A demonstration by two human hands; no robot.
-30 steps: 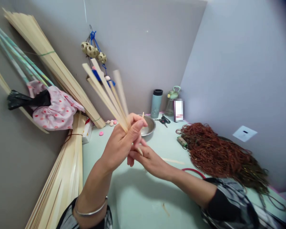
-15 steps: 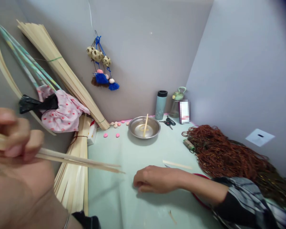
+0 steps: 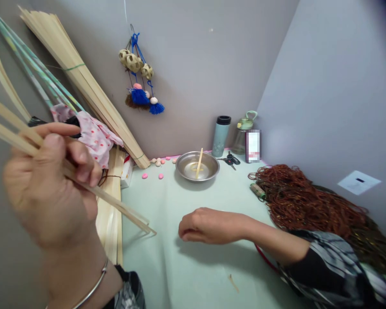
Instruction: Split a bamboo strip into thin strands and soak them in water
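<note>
My left hand (image 3: pixel 54 184) is raised at the left, its fingers closed around a few thin bamboo strips (image 3: pixel 116 202). The strips slant down to the right, their tips over the green tabletop (image 3: pixel 176 274). My right hand (image 3: pixel 209 225) is low over the table, just right of those tips. Its fingers curl inward, and whatever they may hold is hidden from me. Beyond it a steel bowl (image 3: pixel 183 175) contains a short strip (image 3: pixel 200 163) leaning on its rim. A small bamboo scrap (image 3: pixel 233 283) lies near the front.
Bundles of bamboo strips (image 3: pixel 83 86) lean at the left beside a pink dotted cloth (image 3: pixel 94 139). Brown cord (image 3: pixel 302 201) is heaped at the right. A tumbler (image 3: pixel 221 137), a bottle (image 3: pixel 239 141), a phone (image 3: pixel 252 146) and keys (image 3: pixel 230 159) stand or lie at the back.
My left hand has turned and shifted right, tilting the strips more steeply. The view has dipped slightly. A pale strip and pointed blade near my right wrist are now out of sight.
</note>
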